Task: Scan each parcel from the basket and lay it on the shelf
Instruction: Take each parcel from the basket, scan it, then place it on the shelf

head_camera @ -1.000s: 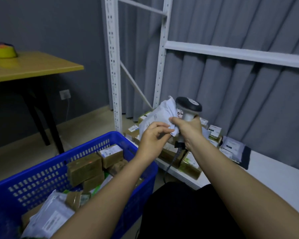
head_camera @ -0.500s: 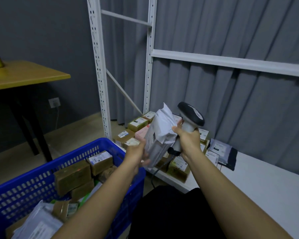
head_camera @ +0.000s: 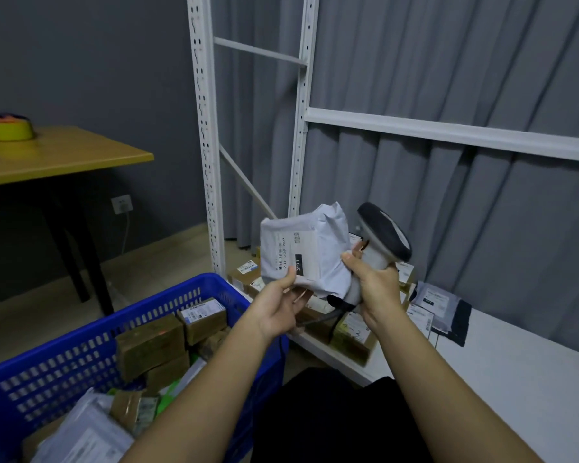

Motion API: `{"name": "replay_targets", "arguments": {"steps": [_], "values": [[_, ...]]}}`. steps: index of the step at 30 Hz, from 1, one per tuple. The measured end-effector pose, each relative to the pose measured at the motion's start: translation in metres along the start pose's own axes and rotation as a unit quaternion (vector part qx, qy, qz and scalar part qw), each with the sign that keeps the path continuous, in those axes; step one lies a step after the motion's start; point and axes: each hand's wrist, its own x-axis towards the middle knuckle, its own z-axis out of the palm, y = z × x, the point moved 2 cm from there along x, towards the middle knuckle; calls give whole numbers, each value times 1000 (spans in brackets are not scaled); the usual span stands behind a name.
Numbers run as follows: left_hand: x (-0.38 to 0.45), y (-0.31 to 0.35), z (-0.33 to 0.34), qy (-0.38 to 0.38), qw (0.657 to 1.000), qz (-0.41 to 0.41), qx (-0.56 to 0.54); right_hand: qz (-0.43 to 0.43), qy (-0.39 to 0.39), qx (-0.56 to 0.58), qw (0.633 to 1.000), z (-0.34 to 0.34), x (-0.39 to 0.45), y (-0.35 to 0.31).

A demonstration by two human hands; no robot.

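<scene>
While the white parcel point(head_camera: 306, 252) was held up between both hands above the near edge of the shelf point(head_camera: 515, 359), its printed label faced the person, presumably so that the barcode could be found before scanning. The left hand point(head_camera: 279, 307) pinched the lower left corner of the parcel, thumb on the label side and fingers curled behind. The right hand point(head_camera: 376, 289) was wrapped around the grip of the scanner point(head_camera: 383, 240), and its thumb and forefinger also nipped the right edge of the parcel; this double hold appeared to steady the soft bag while it was turned. The scanner's dark head pointed up and to the right, away from the label, so the scan seemed not yet made. Its cable hung down between the forearms.

The blue basket point(head_camera: 168, 302) stood at near left, holding brown boxes point(head_camera: 151, 344) and more soft bags, which suggested that much of the task remained. On the shelf, behind and below the hands, lay a cluster of boxes and grey bags point(head_camera: 438, 302), packed toward the left upright point(head_camera: 208, 128), perhaps to keep the right part of the board free. At far left a yellow table point(head_camera: 64, 158) carried a roll of tape point(head_camera: 9, 128). Grey curtains point(head_camera: 448, 78) hung behind the rack.
</scene>
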Motion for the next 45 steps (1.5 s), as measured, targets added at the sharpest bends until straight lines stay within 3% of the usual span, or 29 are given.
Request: {"name": "replay_targets", "arguments": {"steps": [5, 8, 11, 15, 17, 21, 26, 45], "values": [[-13, 24, -11, 31, 996, 78, 12, -33, 12, -69, 997, 2, 0, -3], [-18, 41, -21, 106, 981, 154, 57, -58, -30, -94, 993, 6, -7, -2], [-24, 62, -27, 198, 931, 249, 179, -60, -49, -149, 986, 11, -10, 5], [-25, 82, -34, 226, 853, 305, 359, -51, -90, -216, 971, 19, -13, 8], [-25, 88, -36, 223, 837, 312, 389, -41, -128, -229, 964, 23, -17, 4], [-22, 101, -39, 241, 829, 324, 385, -7, -206, -250, 946, 27, -22, -7], [-18, 108, -41, 258, 820, 333, 387, -26, -237, -271, 933, 28, -22, -15], [-3, 99, -19, 235, 803, 372, 402, 3, -196, -228, 954, 13, -4, -25]]}}
